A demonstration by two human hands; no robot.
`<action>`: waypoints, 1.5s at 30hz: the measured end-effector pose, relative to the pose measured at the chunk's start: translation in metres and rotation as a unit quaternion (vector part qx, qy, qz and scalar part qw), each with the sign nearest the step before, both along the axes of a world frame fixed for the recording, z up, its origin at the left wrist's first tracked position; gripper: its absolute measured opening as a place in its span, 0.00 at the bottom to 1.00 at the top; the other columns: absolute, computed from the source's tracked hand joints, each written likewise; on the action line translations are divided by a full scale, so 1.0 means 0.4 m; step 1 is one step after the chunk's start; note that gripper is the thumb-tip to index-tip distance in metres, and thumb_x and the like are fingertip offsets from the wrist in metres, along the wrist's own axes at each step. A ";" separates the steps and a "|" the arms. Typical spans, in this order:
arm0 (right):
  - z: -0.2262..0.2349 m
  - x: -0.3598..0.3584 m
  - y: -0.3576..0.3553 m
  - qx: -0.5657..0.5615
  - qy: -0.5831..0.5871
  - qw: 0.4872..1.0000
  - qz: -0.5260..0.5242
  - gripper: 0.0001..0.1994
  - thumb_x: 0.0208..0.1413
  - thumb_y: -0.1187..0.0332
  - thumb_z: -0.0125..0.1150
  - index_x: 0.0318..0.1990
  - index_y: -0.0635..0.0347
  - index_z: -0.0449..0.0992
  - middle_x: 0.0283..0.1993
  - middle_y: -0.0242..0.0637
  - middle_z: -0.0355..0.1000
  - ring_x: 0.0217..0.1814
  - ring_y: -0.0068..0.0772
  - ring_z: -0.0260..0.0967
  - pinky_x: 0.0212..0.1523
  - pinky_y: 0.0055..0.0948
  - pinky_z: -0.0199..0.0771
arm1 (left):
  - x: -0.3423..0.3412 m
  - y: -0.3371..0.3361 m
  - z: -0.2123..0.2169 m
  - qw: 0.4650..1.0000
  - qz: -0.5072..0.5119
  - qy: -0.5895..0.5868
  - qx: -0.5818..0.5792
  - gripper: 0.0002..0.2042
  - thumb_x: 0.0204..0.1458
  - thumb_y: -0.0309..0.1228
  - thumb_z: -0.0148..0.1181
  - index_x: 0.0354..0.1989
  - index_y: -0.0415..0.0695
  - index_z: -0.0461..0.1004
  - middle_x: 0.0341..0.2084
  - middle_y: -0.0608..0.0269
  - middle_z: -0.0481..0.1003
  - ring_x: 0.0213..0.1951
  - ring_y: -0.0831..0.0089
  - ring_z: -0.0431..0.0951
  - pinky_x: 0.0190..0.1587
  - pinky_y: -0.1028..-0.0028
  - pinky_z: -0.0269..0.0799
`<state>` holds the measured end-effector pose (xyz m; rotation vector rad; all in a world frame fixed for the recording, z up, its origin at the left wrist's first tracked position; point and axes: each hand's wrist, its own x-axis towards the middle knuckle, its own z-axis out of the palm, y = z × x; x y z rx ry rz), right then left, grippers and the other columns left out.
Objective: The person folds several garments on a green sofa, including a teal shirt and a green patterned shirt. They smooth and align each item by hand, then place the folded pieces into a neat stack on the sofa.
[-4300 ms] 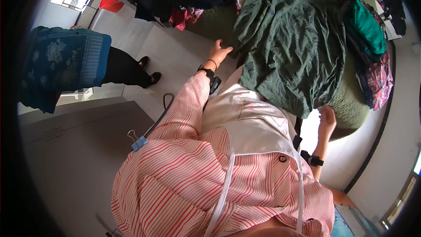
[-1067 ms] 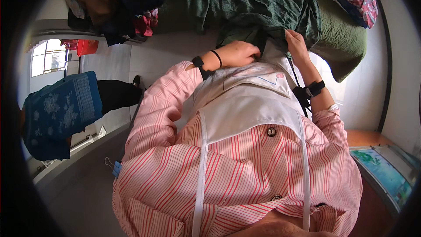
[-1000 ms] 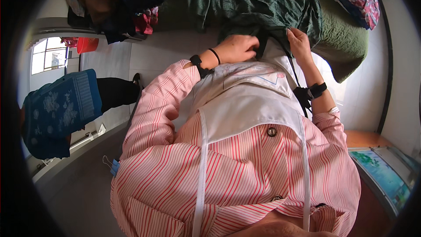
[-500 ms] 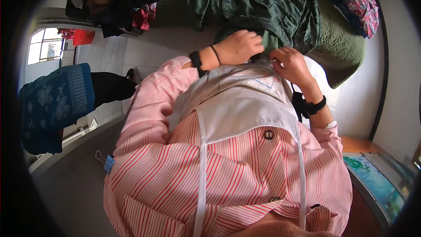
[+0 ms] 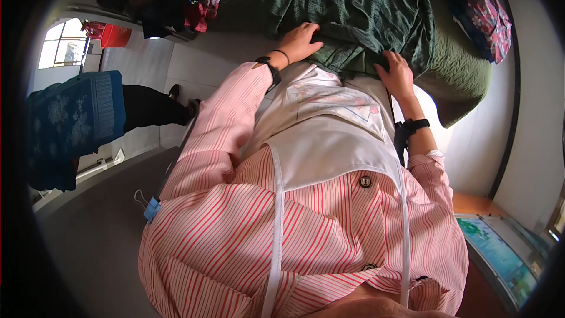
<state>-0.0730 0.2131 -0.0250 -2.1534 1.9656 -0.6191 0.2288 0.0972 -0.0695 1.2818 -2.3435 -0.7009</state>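
A dark green crinkled garment (image 5: 347,9) lies spread in front of me, its near edge folded and hanging toward my lap. My left hand (image 5: 299,43) rests at the left of this near edge, its fingertips on the cloth and its thumb held apart. At the right end of the edge is my right hand (image 5: 399,75), fingers extended onto the fabric, thumb apart from them. Between the two hands runs a smoother green folded strip (image 5: 347,59) of the garment. What lies beneath the fingertips is hidden.
The garment lies over a green quilted cover (image 5: 462,65). Clothes are piled at the back left, and a floral cloth (image 5: 489,20) lies at the far right. At left are a person in a blue patterned garment (image 5: 73,126) and a red bucket (image 5: 115,36).
My hands have moved apart from their close position at the garment's edge, the left one leftward and away from me. The near edge now lies flatter and wider between them.
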 end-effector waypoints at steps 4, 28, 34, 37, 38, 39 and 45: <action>-0.040 0.004 -0.042 0.038 0.029 0.998 -0.040 0.17 0.53 0.58 0.62 0.43 0.59 0.73 0.42 0.45 0.73 0.46 0.51 0.72 0.44 0.46 0.73 | -0.071 -0.025 -0.012 0.996 0.069 -0.052 0.032 0.24 0.49 0.47 0.62 0.49 0.43 0.70 0.46 0.50 0.74 0.49 0.52 0.75 0.50 0.61 0.72; 0.103 -0.052 0.144 -0.018 -0.092 0.989 0.117 0.07 0.48 0.78 0.60 0.36 0.64 0.78 0.32 0.45 0.74 0.35 0.51 0.70 0.37 0.43 0.72 | 0.122 0.183 0.214 0.945 -0.190 0.003 -0.264 0.09 0.45 0.26 0.61 0.37 0.45 0.74 0.29 0.63 0.69 0.34 0.65 0.71 0.40 0.66 0.67; 0.096 -0.048 0.155 0.063 -0.158 0.976 0.133 0.07 0.48 0.76 0.61 0.36 0.63 0.79 0.36 0.45 0.77 0.40 0.50 0.74 0.42 0.39 0.76 | 0.161 0.238 0.237 0.966 -0.221 -0.015 -0.136 0.10 0.43 0.25 0.60 0.37 0.44 0.75 0.30 0.62 0.70 0.35 0.62 0.72 0.39 0.64 0.70; 0.108 -0.055 0.126 0.159 -0.152 0.964 0.150 0.09 0.48 0.74 0.63 0.38 0.64 0.79 0.35 0.45 0.77 0.38 0.46 0.76 0.40 0.36 0.76 | 0.176 0.209 0.254 0.977 -0.214 0.005 -0.010 0.09 0.45 0.27 0.61 0.36 0.45 0.75 0.29 0.61 0.71 0.34 0.63 0.74 0.36 0.66 0.71; 0.119 -0.061 0.116 0.184 -0.186 0.957 0.126 0.09 0.48 0.74 0.64 0.39 0.64 0.79 0.35 0.44 0.77 0.37 0.43 0.76 0.40 0.34 0.75 | 0.181 0.181 0.264 0.978 -0.202 0.018 0.039 0.08 0.46 0.28 0.62 0.36 0.44 0.75 0.29 0.61 0.72 0.34 0.63 0.74 0.36 0.67 0.71; 0.133 -0.066 0.107 0.211 -0.217 0.947 0.104 0.10 0.49 0.73 0.64 0.40 0.64 0.79 0.34 0.44 0.77 0.37 0.40 0.76 0.39 0.32 0.75 | 0.185 0.153 0.271 0.978 -0.187 0.033 0.089 0.08 0.46 0.29 0.63 0.36 0.44 0.75 0.29 0.60 0.72 0.34 0.64 0.75 0.36 0.67 0.72; 0.130 -0.138 -0.038 0.076 -0.343 0.936 -0.036 0.08 0.55 0.75 0.62 0.42 0.64 0.77 0.31 0.33 0.76 0.33 0.19 0.71 0.37 0.23 0.72 | 0.247 -0.184 0.114 0.897 0.344 0.277 -0.014 0.21 0.48 0.39 0.70 0.44 0.37 0.73 0.35 0.56 0.77 0.36 0.69 0.77 0.40 0.72 0.74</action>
